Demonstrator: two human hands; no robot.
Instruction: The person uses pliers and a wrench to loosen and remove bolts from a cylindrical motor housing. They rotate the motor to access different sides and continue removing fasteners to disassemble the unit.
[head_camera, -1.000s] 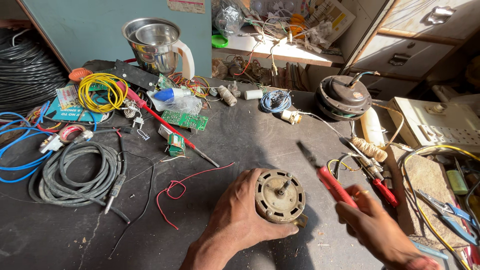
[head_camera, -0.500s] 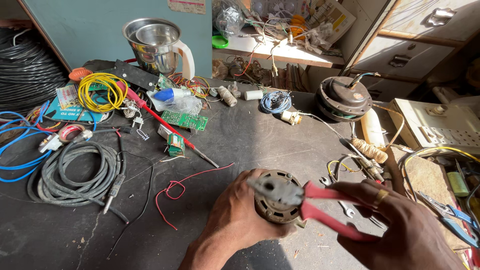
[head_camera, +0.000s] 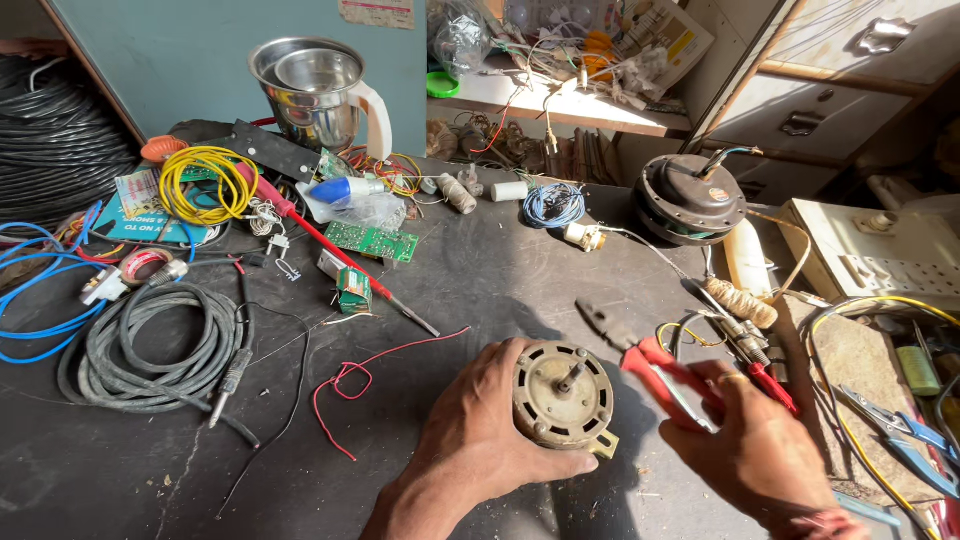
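The dark tabletop (head_camera: 480, 260) is strewn with parts: a grey cable coil (head_camera: 150, 350), a steel mixer jar (head_camera: 315, 90), a round fan motor (head_camera: 690, 200). Near the front edge, the left hand (head_camera: 480, 440) grips a small electric motor (head_camera: 562, 395), shaft up. Just right, the right hand (head_camera: 755, 450) is closed around red-handled pliers (head_camera: 650, 365).

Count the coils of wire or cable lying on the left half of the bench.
3: yellow coil near the steel jar, grey cable coil at front left, blue wire loops at the left edge. Clutter may hide others.
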